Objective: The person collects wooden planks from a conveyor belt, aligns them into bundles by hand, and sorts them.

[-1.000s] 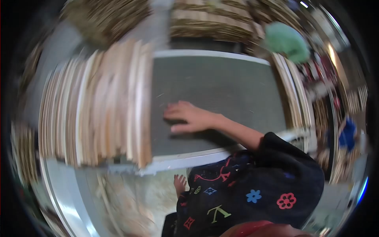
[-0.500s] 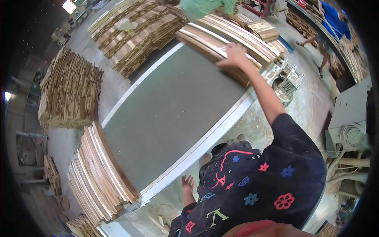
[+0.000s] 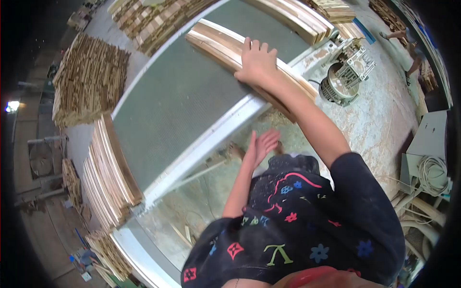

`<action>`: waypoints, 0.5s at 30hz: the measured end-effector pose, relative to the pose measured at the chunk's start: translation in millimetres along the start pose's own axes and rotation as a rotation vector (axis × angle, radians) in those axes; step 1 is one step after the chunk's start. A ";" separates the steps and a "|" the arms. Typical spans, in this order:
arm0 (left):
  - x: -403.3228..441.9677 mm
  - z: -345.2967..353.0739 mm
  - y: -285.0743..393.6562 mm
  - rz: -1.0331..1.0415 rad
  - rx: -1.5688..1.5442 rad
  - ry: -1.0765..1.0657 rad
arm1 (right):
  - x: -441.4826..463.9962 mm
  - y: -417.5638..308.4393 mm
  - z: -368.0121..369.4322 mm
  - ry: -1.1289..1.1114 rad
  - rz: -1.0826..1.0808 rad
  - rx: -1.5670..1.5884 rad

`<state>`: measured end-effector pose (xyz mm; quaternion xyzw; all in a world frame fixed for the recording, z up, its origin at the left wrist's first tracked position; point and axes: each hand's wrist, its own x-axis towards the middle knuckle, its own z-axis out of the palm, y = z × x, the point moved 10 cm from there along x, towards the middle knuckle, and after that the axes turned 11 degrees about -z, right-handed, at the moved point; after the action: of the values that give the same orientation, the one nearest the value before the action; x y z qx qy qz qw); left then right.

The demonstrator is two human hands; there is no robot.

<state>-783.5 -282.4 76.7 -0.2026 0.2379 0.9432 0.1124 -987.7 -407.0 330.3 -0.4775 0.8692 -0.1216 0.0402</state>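
nearest you, your left hand is open, palm up and holding nothing, just off the pale rail of the tabletop. beyond it, your right hand is spread across the bundle of boards, thumb at the near side and fingers reaching over the top. the bundle lies under that hand, slanted on the tabletop, one end sticking out past the rail.

it looks part-way: the bundle is already apart from the boards beyond your right hand, and more boards lie there. well to the left of both hands, the row of boards stands packed together, with a wide stretch of tabletop between it and the bundle, so they are not joined.

right of your right hand sits a pale machine; farther off, to its left, rises a tall wood stack.
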 end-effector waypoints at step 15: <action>-61.4 77.3 62.0 0.522 -0.426 0.174 | -132.6 -7.0 22.2 -0.117 -0.199 0.832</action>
<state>-773.2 -304.7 190.7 -0.2334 0.0883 0.9478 -0.1983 -906.2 -303.0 304.5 -0.5083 0.6921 -0.4379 0.2664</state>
